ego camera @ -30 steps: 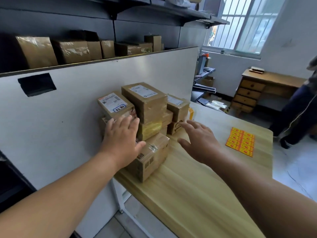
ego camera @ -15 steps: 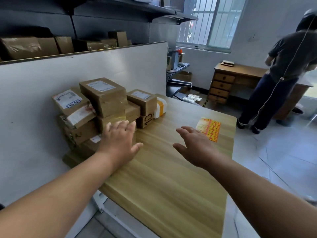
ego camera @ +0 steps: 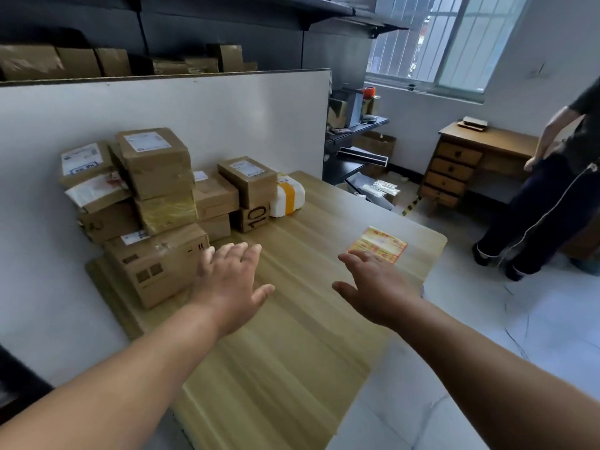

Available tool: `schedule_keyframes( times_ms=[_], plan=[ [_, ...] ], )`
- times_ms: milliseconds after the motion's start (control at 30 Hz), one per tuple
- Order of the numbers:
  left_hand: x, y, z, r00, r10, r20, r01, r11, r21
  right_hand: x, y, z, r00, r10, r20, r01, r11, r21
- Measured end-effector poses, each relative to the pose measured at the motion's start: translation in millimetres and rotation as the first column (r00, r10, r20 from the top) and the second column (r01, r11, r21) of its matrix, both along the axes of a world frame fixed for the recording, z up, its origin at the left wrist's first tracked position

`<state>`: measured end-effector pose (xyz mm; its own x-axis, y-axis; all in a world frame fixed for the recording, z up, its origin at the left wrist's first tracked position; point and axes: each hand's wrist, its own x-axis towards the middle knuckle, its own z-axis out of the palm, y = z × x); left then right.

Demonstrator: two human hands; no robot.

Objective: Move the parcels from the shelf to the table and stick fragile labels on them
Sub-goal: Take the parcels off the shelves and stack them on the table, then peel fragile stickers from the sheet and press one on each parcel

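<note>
The left grip (ego camera: 232, 280) and right grip (ego camera: 376, 284) hovered empty, fingers spread. The label sheet (ego camera: 378, 244) lay just beyond the right grip's fingertips, nearer to it. The stacked parcels (ego camera: 156, 164) sat on the desk (ego camera: 292, 352), ahead and left of the left grip.

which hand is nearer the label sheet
Right. The right hand is just short of the label sheet, fingers near its edge; the left hand is farther left, by a box.

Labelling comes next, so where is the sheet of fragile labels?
In the head view, the label sheet lies flat on the wooden table near its right edge, just beyond the right hand.
</note>
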<state>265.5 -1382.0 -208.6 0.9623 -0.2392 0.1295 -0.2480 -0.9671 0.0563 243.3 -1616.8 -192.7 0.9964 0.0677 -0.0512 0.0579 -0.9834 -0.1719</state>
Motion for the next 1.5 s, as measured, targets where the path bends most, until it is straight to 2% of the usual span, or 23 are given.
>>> schedule_keyframes(
  times_ms=[300,700,900,1067,1300,1500],
  plan=[
    [37.4,-16.0,-11.2,0.999,0.046,-0.029,-0.046,0.999,-0.013,48.0,-9.6,-20.1,0.997,0.067,-0.037,-0.066,0.997,0.030],
    [119.5,-52.9,-37.2,0.992,0.086,-0.094,-0.087,0.996,-0.014,156.7,-48.4,-54.2,0.991,0.097,-0.089,-0.094,0.995,0.034],
    [168.7,-115.4,-48.2,0.976,0.187,-0.115,-0.189,0.982,-0.004,233.2,-102.3,-82.6,0.975,0.198,-0.097,-0.196,0.980,0.031],
    [209.7,-191.9,-72.3,0.937,0.290,-0.193,-0.297,0.955,-0.008,289.7,-163.7,-114.8,0.945,0.277,-0.172,-0.277,0.960,0.022],
    [251.1,-285.2,-111.0,0.900,0.303,-0.313,-0.325,0.946,-0.019,333.5,-237.4,-152.1,0.928,0.261,-0.266,-0.267,0.964,0.015],
    [274.5,-317.5,-146.4,0.829,0.351,-0.435,-0.412,0.910,-0.052,352.6,-252.5,-191.3,0.905,0.283,-0.318,-0.286,0.957,0.038]
  ],
)
